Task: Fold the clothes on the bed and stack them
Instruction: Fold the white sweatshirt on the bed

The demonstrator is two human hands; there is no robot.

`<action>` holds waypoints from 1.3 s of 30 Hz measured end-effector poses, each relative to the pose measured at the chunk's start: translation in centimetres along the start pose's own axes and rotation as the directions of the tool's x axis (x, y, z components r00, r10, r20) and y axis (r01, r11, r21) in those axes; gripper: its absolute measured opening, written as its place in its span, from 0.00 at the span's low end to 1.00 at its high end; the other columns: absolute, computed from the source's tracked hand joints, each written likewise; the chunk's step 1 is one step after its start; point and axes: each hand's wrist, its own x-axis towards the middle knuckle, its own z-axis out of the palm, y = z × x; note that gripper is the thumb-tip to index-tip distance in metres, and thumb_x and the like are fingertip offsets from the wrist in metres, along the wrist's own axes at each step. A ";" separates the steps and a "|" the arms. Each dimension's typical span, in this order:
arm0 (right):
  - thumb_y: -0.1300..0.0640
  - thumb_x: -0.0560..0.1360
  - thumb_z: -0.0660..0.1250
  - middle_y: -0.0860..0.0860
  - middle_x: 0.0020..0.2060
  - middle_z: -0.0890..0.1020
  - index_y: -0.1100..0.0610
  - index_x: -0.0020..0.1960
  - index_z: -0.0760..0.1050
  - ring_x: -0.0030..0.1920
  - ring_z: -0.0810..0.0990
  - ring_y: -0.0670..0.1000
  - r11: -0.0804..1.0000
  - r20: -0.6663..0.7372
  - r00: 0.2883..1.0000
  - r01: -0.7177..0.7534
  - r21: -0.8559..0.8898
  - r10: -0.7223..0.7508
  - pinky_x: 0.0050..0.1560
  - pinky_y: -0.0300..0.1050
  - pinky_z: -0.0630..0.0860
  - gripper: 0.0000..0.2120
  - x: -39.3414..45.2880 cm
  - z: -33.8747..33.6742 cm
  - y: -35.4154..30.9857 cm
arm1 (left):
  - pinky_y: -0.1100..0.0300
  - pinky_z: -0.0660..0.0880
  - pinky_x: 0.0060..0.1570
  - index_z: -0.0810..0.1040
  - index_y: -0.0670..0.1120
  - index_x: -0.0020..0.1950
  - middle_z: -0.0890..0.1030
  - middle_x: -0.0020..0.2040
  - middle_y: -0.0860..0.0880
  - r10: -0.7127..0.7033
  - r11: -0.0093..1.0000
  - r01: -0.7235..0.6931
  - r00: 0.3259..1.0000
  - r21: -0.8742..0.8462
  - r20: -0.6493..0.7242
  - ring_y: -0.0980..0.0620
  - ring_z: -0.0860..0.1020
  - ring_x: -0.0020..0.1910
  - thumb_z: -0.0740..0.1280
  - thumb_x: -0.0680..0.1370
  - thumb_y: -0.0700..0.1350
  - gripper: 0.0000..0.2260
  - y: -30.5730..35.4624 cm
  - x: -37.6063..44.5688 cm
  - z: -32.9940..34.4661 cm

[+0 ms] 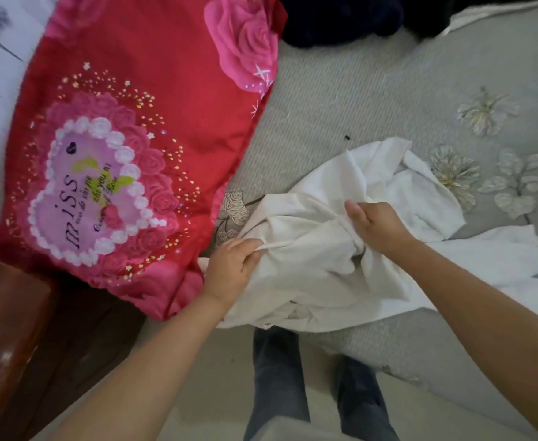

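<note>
Left hand pinches the crumpled white cotton garment; right hand, just beside, grips bunched fabric, likely to spread it flat.

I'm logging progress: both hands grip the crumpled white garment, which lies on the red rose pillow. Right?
Not quite. The head view shows both the left hand and right hand gripping the white garment, but it lies on the grey bedspread, beside the red rose pillow.

Home bedroom; bed, red pillow
</note>
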 end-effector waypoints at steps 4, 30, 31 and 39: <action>0.53 0.80 0.53 0.51 0.21 0.62 0.56 0.25 0.55 0.25 0.62 0.47 1.000 -0.119 0.993 -0.018 0.015 0.020 0.26 0.30 0.60 0.25 -2.6 -4.3 0.6 | 0.60 0.66 0.37 0.81 0.35 0.44 0.82 0.37 0.39 0.062 0.994 -0.067 0.996 -0.085 -0.060 0.46 0.78 0.37 0.57 0.74 0.50 0.20 4.9 2.6 -1.4; 0.46 0.76 0.61 0.63 0.65 0.68 0.63 0.69 0.62 0.66 0.64 0.61 0.722 -0.525 0.554 -0.666 0.187 0.647 0.64 0.53 0.59 0.28 -30.1 -21.2 38.7 | 0.43 0.64 0.62 0.73 0.37 0.63 0.73 0.62 0.35 0.470 0.742 -0.595 0.791 0.310 0.392 0.35 0.70 0.62 0.67 0.75 0.47 0.20 38.3 6.8 28.7; 0.46 0.76 0.60 0.61 0.67 0.67 0.62 0.69 0.62 0.67 0.63 0.60 0.781 -0.501 0.638 -0.610 0.137 0.585 0.66 0.52 0.58 0.28 -28.8 -20.2 38.3 | 0.45 0.60 0.66 0.70 0.38 0.66 0.70 0.66 0.36 0.355 0.778 -0.514 0.834 0.361 0.422 0.37 0.66 0.66 0.66 0.76 0.47 0.22 36.6 6.6 28.8; 0.37 0.73 0.59 0.58 0.65 0.66 0.49 0.74 0.50 0.63 0.67 0.60 0.784 -0.318 0.717 -0.575 0.234 0.621 0.59 0.53 0.66 0.35 -16.2 -15.7 34.1 | 0.53 0.52 0.70 0.55 0.43 0.74 0.57 0.74 0.41 -0.060 0.861 -0.151 0.918 0.486 0.392 0.45 0.55 0.73 0.57 0.79 0.52 0.27 27.6 5.0 31.9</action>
